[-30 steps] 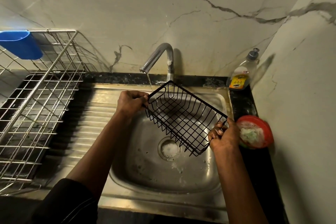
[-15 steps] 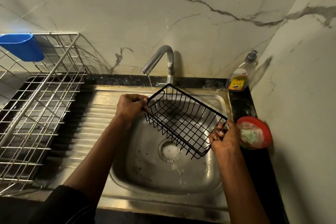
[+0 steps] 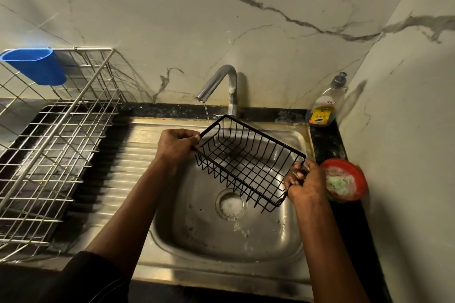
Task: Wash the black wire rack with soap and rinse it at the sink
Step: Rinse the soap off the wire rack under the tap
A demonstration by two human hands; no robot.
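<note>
The black wire rack (image 3: pixel 248 162), a basket of thin black bars, hangs tilted over the steel sink (image 3: pixel 221 236). My left hand (image 3: pixel 177 145) grips its left end and my right hand (image 3: pixel 305 179) grips its lower right corner. A thin stream of water falls from the chrome tap (image 3: pixel 221 81) onto the rack's far left rim. The drain (image 3: pixel 230 204) below holds white foam.
A soap bottle (image 3: pixel 325 106) stands at the back right corner. A red bowl (image 3: pixel 344 181) with a green scrubber sits on the dark counter right of the sink. A steel dish rack (image 3: pixel 54 145) with a blue cup (image 3: pixel 37 65) fills the left.
Both hands keep their grip on the rack, which has stayed under the tap's thin stream and barely shifted. The head camera has tilted slightly.
</note>
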